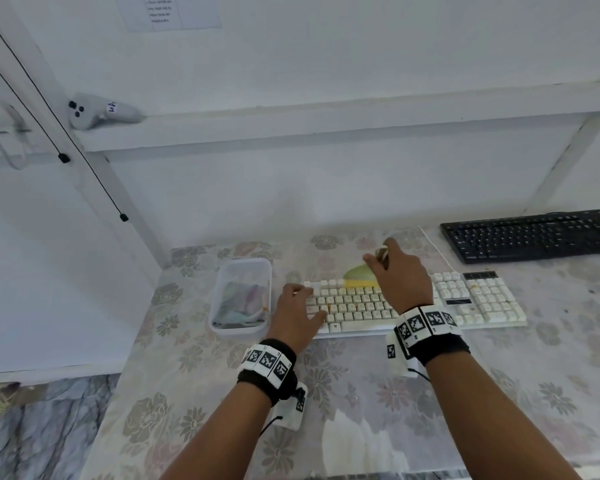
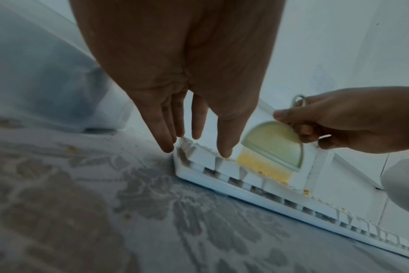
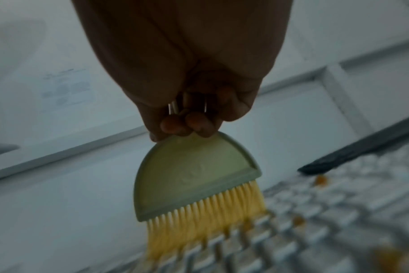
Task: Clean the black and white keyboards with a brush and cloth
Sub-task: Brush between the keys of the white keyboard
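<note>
At the far left a white controller point(image 1: 99, 112) lay on a ledge, with black cords point(image 1: 49, 109) running down the slanted frame beside it. On the table, a clear plastic tub point(image 1: 240, 297) held crumpled cloth point(image 1: 242, 303), untouched as far as could be seen.

Just beside the tub, the left hand point(image 1: 297, 311) lay with its fingers point(image 2: 224, 146) straight on the left end of the white keyboard point(image 1: 475, 299), apparently steadying it. The right hand point(image 1: 399, 275) had its fingers curled round the handle of a brush point(image 1: 359, 277), whose green half-round head and yellow bristles point(image 3: 199, 223) stood on the upper rows of keys, left of the middle. Orange crumbs point(image 3: 320, 180) lay among the keys, some on the rows nearer the person. The black keyboard point(image 1: 534, 235) sat well apart, at the back right by the wall.

By my judgement the task was at an early stage: the white keyboard was being brushed and not yet clean, wiping with the cloth was left to do, and the black keyboard had yet to be brushed and wiped.

The table wore a pale cover printed with faded flowers point(image 1: 194, 358) and marked with dark specks towards the right. White walls stood close behind, a printed paper point(image 1: 168, 10) stuck high up, and marbled floor point(image 1: 42, 427) showed at lower left.
</note>
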